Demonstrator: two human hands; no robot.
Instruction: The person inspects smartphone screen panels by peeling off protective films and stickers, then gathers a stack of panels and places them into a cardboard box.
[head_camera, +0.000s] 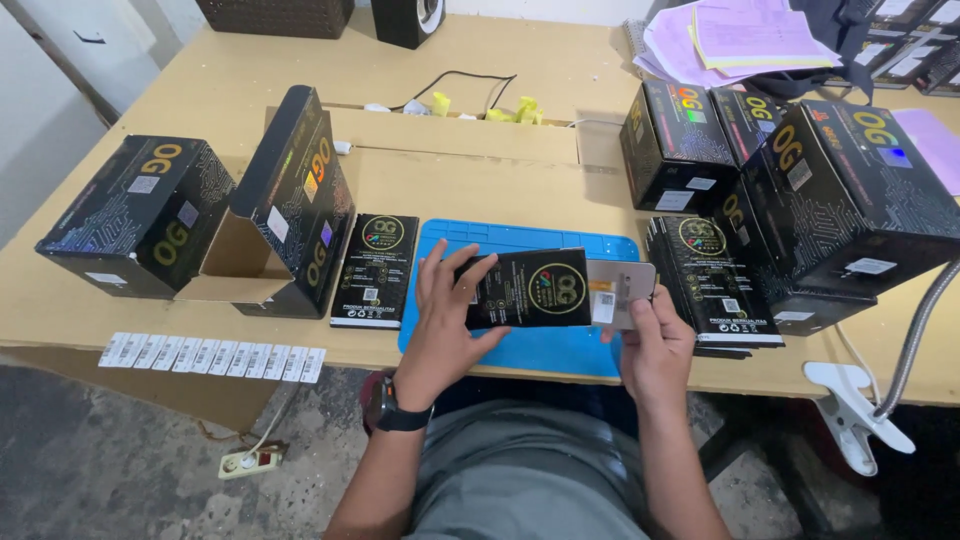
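Holding: left hand grips a slim black packet over the blue mat; fingers spread to steady it
Sliding: right hand pinches a pale insert at the packet's open end; thumb clamped

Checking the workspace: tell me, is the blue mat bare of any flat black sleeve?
Yes, the blue mat lies bare; the nearest flat black sleeve rests on the table beside it.
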